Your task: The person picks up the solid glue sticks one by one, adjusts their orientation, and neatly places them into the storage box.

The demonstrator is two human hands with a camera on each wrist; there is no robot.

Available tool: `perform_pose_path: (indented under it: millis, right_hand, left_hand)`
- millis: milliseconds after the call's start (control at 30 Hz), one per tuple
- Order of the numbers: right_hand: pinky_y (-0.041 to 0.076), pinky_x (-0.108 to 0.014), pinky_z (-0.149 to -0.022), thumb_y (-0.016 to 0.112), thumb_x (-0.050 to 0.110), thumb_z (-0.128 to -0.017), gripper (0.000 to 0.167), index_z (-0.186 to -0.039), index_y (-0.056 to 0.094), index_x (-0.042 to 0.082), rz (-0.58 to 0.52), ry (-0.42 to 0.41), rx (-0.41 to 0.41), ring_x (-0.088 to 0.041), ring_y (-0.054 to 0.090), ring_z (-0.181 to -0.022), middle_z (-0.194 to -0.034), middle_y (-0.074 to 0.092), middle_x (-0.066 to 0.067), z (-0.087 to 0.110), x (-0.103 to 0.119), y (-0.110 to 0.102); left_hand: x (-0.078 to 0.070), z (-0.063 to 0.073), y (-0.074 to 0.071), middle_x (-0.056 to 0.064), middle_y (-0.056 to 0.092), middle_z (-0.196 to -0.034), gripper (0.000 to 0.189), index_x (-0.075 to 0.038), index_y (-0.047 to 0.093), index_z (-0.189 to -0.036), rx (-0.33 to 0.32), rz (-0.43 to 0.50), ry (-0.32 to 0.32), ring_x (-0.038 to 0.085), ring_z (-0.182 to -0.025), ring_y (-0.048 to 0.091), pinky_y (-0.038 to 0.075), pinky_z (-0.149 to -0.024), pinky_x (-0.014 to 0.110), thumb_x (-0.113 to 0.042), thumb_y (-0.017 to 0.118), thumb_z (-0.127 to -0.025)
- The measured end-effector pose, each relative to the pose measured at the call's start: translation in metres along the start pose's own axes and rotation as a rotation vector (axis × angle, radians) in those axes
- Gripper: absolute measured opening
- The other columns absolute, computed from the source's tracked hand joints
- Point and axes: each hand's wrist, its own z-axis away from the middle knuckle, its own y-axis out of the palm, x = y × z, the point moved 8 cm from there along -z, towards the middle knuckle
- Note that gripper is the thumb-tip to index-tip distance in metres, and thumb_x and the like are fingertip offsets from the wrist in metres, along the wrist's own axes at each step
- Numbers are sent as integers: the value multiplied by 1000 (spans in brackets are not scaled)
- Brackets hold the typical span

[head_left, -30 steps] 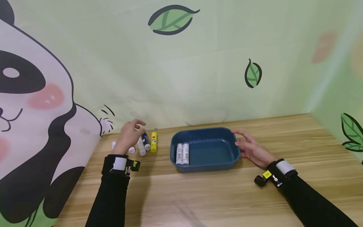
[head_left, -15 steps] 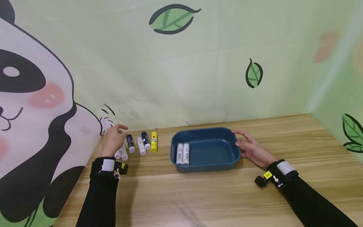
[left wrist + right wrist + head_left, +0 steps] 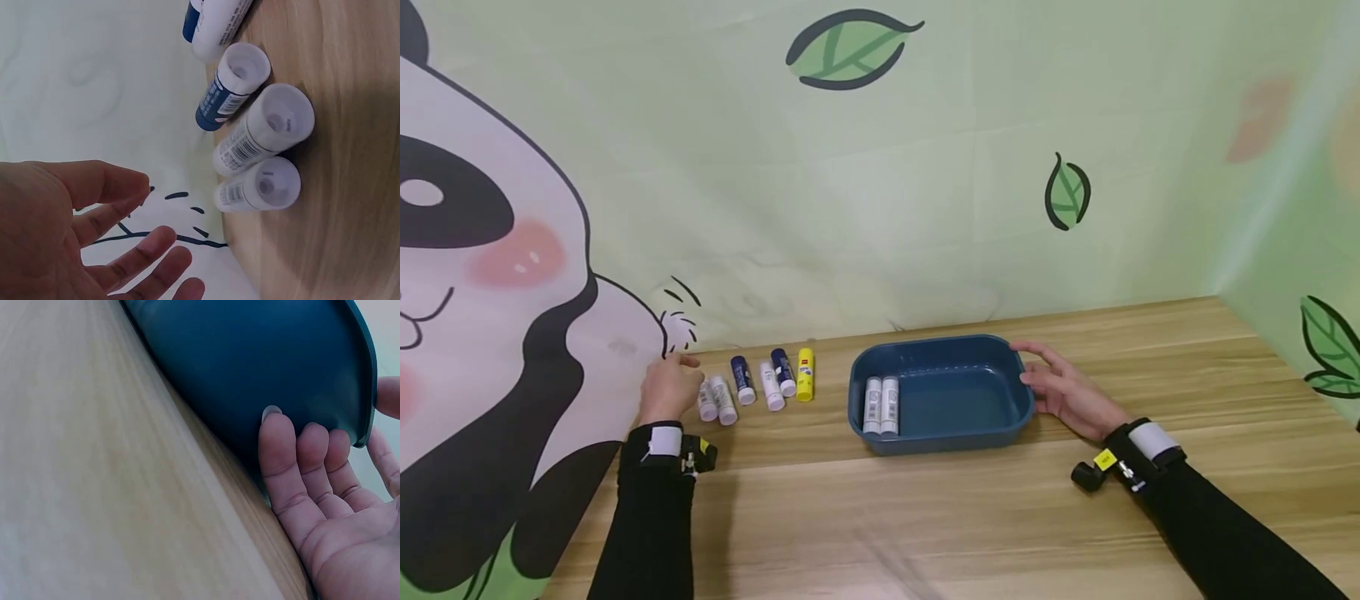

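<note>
My left hand is at the left end of a loose row of glue sticks, its fingers apart and nothing in them. Nearest to it lie two white glue sticks side by side; in the left wrist view their hollow white ends face the camera. My right hand holds the right end of a blue plastic basin. In the right wrist view its fingertips press on the outer wall, with another digit at the rim. Two white glue sticks lie parallel inside the basin's left end.
Farther right in the row are a dark blue glue stick, a white one, another dark blue one and a yellow one. A printed backdrop rises along the back of the wooden table.
My left hand has moved left from above the row to its left end, uncovering the glue sticks there. My right hand and the basin have stayed put.
</note>
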Motion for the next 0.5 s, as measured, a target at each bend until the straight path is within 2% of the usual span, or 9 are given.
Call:
perform_pose_path:
  millis: [133,267,367,500]
  right_hand:
    - [58,-35,-86,43,4,-110,46,-154,35,15,4,2,-3,-18,67,-102,-120,61,-9,-1,0,0]
    - [58,-35,-85,43,4,-110,46,-155,34,14,11,1,-2,-18,67,-102,-119,60,-9,-1,0,-1]
    - [58,-35,-85,43,3,-110,47,-155,33,13,13,-2,-4,-18,66,-101,-118,59,-9,-1,1,-1]
    - [58,-35,-84,43,4,-110,47,-155,34,13,16,-5,-5,-17,67,-100,-117,60,-8,0,1,0]
  left_hand:
    - [7,-2,2,40,47,-133,39,11,58,-131,20,-17,5,49,-120,44,41,-95,58,-12,50,-100]
    - [7,-3,5,42,50,-132,39,12,60,-127,38,-73,51,55,-122,48,41,-99,60,-13,53,-98]
    - [9,-6,8,42,53,-132,40,14,59,-126,50,-95,73,54,-119,52,44,-97,60,-13,56,-97]
    - [14,-9,14,39,54,-133,42,14,56,-130,72,-107,53,50,-115,54,45,-96,57,-15,55,-99]
